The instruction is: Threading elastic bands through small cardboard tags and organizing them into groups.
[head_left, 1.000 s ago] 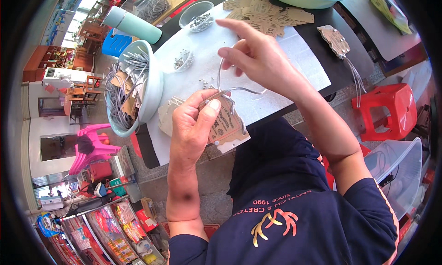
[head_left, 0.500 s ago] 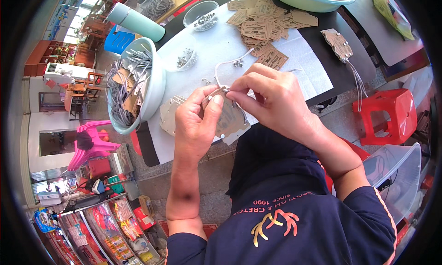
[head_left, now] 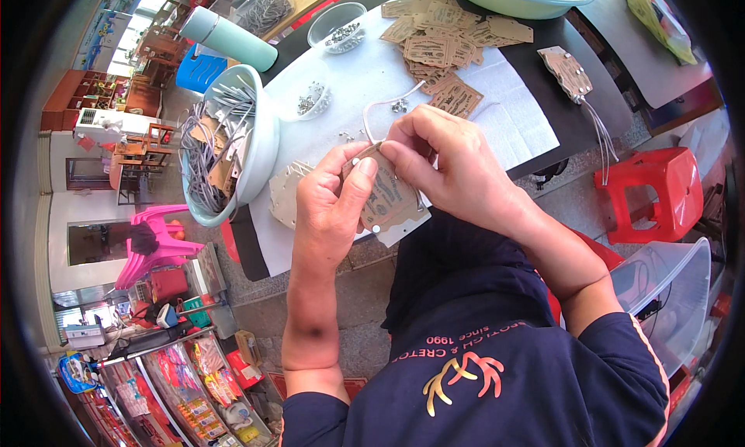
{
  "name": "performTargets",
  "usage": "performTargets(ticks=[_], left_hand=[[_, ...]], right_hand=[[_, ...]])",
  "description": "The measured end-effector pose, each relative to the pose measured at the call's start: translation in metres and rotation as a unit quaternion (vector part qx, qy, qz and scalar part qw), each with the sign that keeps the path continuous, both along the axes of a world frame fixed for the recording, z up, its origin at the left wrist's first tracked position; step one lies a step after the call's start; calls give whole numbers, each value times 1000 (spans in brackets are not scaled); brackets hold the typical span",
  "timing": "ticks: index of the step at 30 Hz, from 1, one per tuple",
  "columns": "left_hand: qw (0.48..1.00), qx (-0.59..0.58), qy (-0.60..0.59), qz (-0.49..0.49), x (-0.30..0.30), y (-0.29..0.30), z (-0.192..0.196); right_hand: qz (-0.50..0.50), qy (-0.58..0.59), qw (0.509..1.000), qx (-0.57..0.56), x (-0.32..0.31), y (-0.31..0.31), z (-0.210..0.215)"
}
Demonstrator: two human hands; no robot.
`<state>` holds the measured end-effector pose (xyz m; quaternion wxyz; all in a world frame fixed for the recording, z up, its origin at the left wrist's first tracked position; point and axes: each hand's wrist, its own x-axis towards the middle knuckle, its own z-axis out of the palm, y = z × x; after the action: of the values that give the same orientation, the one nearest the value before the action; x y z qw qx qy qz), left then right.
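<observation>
A brown cardboard tag (head_left: pixel 386 201), backed by a paler piece and with white round studs, hangs below my fingers at the table's near edge. My left hand (head_left: pixel 335 191) pinches its upper left corner between thumb and fingers. At the tag's top edge my right hand (head_left: pixel 438 148) is closed, thumb and fingertips pressed together there. A whitish cord (head_left: pixel 368 121) loops up from this spot and curves right; fingers hide where it meets the tag. Just beyond lie a few small metal fasteners (head_left: pixel 399 106). Left of my left hand, pale tags (head_left: pixel 283 195) lie on white paper.
A pale-green basin (head_left: pixel 268 148) of grey cords and tags stands left. Clear tubs (head_left: pixel 324 102) of metal fasteners and a tag pile (head_left: pixel 442 47) lie farther back. A bundle of tags (head_left: pixel 566 73) with cords hangs over the right edge, by a red stool (head_left: pixel 656 187).
The tag has swung slightly and more of its printed face shows. My right hand's fingers have shifted and closed in at its top edge. My left hand keeps its hold.
</observation>
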<state>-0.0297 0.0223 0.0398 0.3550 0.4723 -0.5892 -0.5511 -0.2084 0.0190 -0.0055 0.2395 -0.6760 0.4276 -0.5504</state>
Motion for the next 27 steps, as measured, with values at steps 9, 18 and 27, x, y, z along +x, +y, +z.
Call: performTargets(ticks=[9, 18, 27], left_hand=[[994, 3, 109, 16, 4, -4, -9], [964, 54, 260, -17, 7, -7, -31], [921, 140, 361, -34, 12, -14, -49]], right_hand=[[133, -178, 929, 297, -16, 20, 4], [81, -163, 973, 144, 1, 25, -5], [133, -331, 907, 224, 7, 24, -4]])
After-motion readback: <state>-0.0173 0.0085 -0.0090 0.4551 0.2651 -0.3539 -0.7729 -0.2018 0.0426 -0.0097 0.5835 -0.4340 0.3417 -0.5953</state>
